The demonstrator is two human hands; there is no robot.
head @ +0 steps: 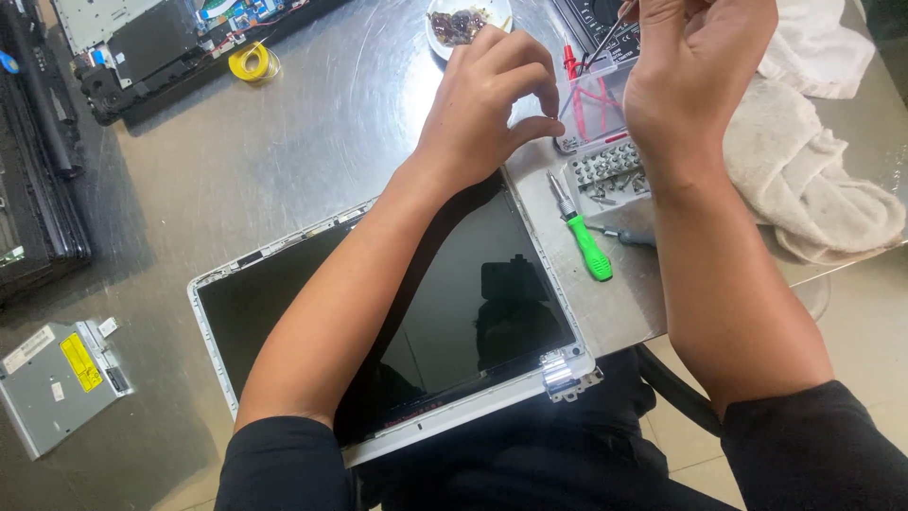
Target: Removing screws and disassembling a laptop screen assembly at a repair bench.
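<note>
left hand (482,109): hovering over the top corner of the screen, fingers (530,128) curled, thumb and forefinger nearly pinched with a small gap. Can't tell if there's anything tiny in there, looks like nothing.
right hand (695,71): raised just right of the left fingers, fingers closed on tweezers (605,40), tips angling down-left.
bit case (598,106): clear plastic box with red pieces, right under the tweezers, between the two hands.
screw tray (605,175): small grey tray of bits, just below the case, under the right wrist.
screwdriver (582,232): green handle, lying on the bench below the left fingers, beside the screen edge. A second grey one (624,234) sits just right of it.
screen (397,312): dark laptop panel in a white frame, flat on the bench under the left forearm, hinge at its lower right corner.
dish (459,24): white, small parts in it, just above the left fingers.
towel (813,180): white, bunched up right of the right hand.
bench (284,142): scuffed metal. Far left of the fingers: yellow tape roll (251,61), an opened laptop base (170,47), a silver drive (57,378).
</note>
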